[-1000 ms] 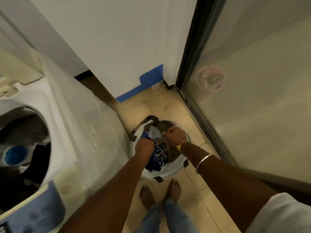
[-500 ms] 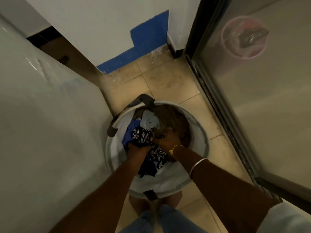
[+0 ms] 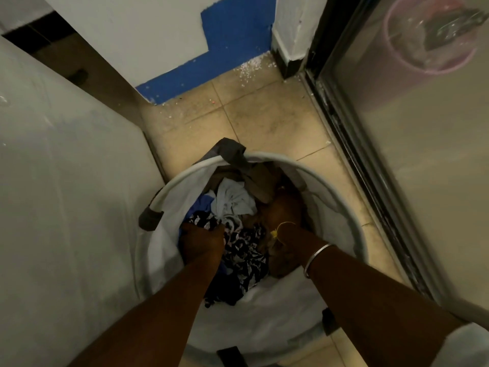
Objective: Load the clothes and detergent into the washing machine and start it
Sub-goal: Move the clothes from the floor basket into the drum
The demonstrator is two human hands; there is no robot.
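Note:
A round white laundry basket [image 3: 341,186] with dark handles stands on the tiled floor below me. It holds a heap of clothes: a navy-and-white patterned garment [image 3: 244,256], a pale grey piece [image 3: 232,201], a blue piece [image 3: 202,205] and brown fabric [image 3: 260,181]. My left hand [image 3: 201,241] is down in the basket, closed on the patterned garment. My right hand [image 3: 284,210] is pushed into the brown clothes on the right side, fingers buried. The washing machine's white side panel [image 3: 66,194] fills the left; its drum is out of view.
A glass sliding door [image 3: 423,168] with a dark track runs along the right, a pink tub [image 3: 428,35] behind it. A white wall with a blue painted patch [image 3: 232,41] stands ahead. White specks litter the floor by the wall.
I have leaned down over the basket, so the washer's drum has left the view. Both hands have sunk deeper into the clothes, the left now clenched on the patterned garment.

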